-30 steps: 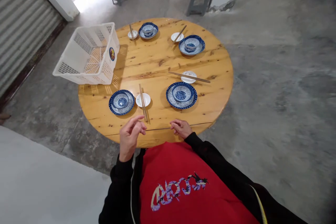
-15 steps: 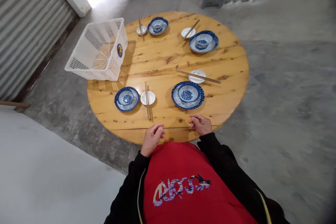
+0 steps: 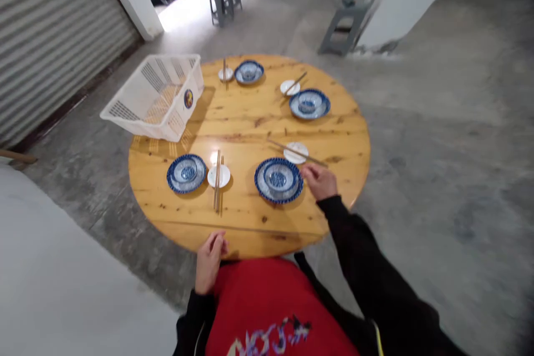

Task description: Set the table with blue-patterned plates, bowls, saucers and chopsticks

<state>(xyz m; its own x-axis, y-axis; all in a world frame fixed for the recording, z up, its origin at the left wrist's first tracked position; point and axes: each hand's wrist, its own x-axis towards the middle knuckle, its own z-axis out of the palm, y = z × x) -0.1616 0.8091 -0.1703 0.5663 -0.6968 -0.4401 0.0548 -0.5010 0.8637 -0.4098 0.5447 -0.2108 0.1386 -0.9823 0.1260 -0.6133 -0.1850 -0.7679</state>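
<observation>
My right hand, fingers curled and closed with nothing visible in them, is just right of a blue-rimmed plate with a patterned bowl on it. Its fingertips come close to the plate's rim; whether they touch is unclear. Just beyond lies a small white dish with chopsticks across it. At the table's near edge rests my left hand, loosely closed and without anything in it. Ahead of it, chopsticks lie over another white dish, beside a second plate-and-bowl set.
A white plastic basket occupies the left of the round wooden table. Two more place settings, with a far plate and a right plate, lie across it. Grey stools stand on the floor beyond.
My right hand has moved forward from the table's near edge to beside the near right plate. My left hand stays near the edge. The view has tilted up and shifted.
</observation>
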